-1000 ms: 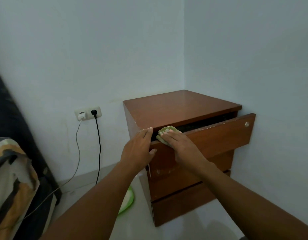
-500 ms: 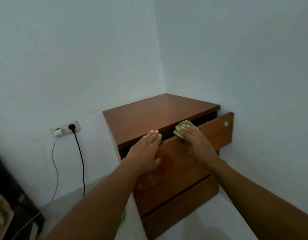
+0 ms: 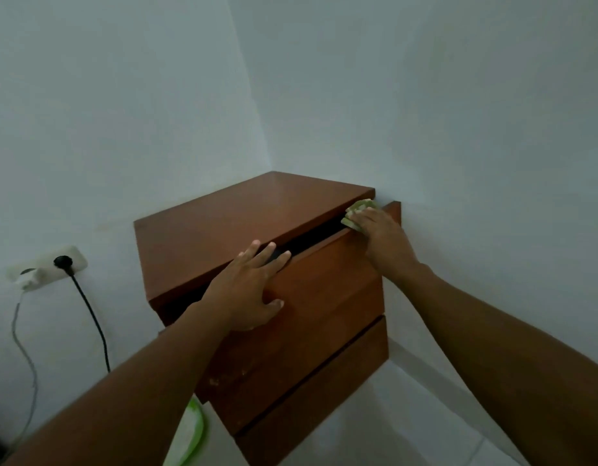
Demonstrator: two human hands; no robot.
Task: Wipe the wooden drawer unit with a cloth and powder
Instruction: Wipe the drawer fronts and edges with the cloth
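The brown wooden drawer unit (image 3: 243,216) stands in the room's corner, its top drawer (image 3: 327,270) pulled partly out. My right hand (image 3: 383,237) presses a folded green cloth (image 3: 356,213) onto the drawer's top edge at its far right end, close to the wall. My left hand (image 3: 248,289) lies flat on the drawer front's upper edge near the left, fingers spread and thumb on the front. A green plate (image 3: 190,432) with white powder sits on the floor at the unit's left foot, partly hidden by my left forearm.
A wall socket (image 3: 45,265) at the left holds a black plug (image 3: 64,262) with a black cable and a white charger with a grey cable, both hanging to the floor. White walls close in behind and to the right of the unit. Pale floor tiles lie below.
My right hand has slid the cloth along the drawer's top edge from the left end to the far right end. The left hand stays on the drawer front. The view has shifted leftwards and closer.
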